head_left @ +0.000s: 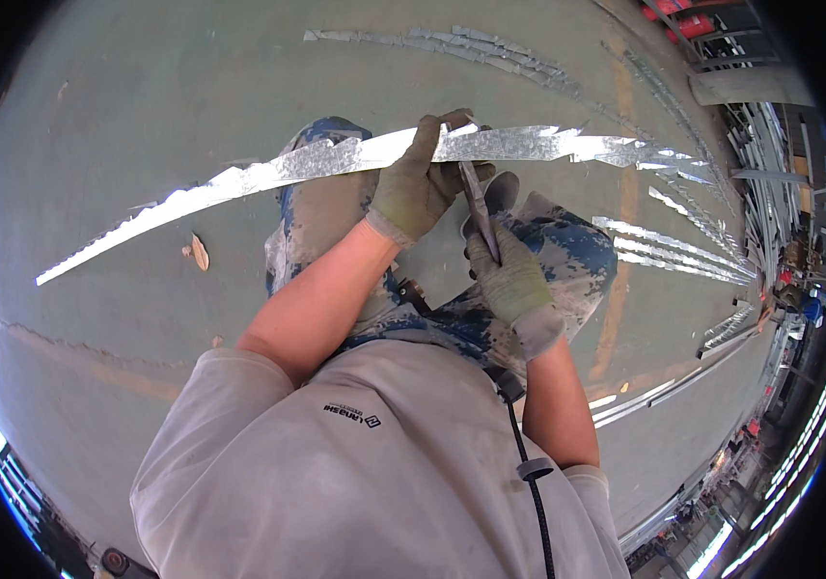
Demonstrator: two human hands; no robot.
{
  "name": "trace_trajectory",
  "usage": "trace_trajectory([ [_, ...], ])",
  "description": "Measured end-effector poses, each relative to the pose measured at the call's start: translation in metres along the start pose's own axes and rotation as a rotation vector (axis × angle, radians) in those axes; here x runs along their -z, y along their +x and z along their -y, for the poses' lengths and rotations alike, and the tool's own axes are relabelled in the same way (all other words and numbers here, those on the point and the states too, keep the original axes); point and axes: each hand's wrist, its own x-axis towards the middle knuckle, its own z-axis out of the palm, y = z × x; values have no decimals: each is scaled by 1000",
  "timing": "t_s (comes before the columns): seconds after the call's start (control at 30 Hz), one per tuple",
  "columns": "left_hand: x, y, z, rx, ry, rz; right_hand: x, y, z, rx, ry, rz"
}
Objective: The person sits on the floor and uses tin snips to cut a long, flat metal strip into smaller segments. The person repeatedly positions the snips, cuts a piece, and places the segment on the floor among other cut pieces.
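A long, shiny sheet-metal strip (321,162) with notched, ragged edges stretches across in front of my knees. My left hand (418,183), in a worn grey-green glove, is closed around the strip near its middle. In my right hand (512,275), gloved as well, is a dark metal hand tool (477,205) with a long narrow end. That end points up at the near edge of the strip, close beside my left fingers. Whether it touches the metal I cannot tell. Behind the tool shows a rounded grey shape (502,191), partly hidden.
Several similar notched strips (519,56) lie on the green floor ahead. More strips (678,253) lie at the right, near a stack of metal profiles (770,164). A dry leaf (201,253) is on the floor at the left. A black cord (536,502) hangs down my shirt.
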Motion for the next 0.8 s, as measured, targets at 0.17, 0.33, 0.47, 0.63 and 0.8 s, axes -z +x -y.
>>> trace_trajectory([
  [0.17,-1,0,-1,-11,16,11,1,1,8,-31,10,-8],
  [0.33,-1,-1,-3,-15,40,14,1,1,9,-8,20,-55],
  [0.47,-2,-2,-2,-12,17,-2,3,1,15,-38,-4,-53],
  [0.63,-4,-2,-3,0,-7,9,3,3,10,-87,97,-24],
  [0.8,-7,-2,-6,32,-23,-4,11,5,11,-158,293,108],
])
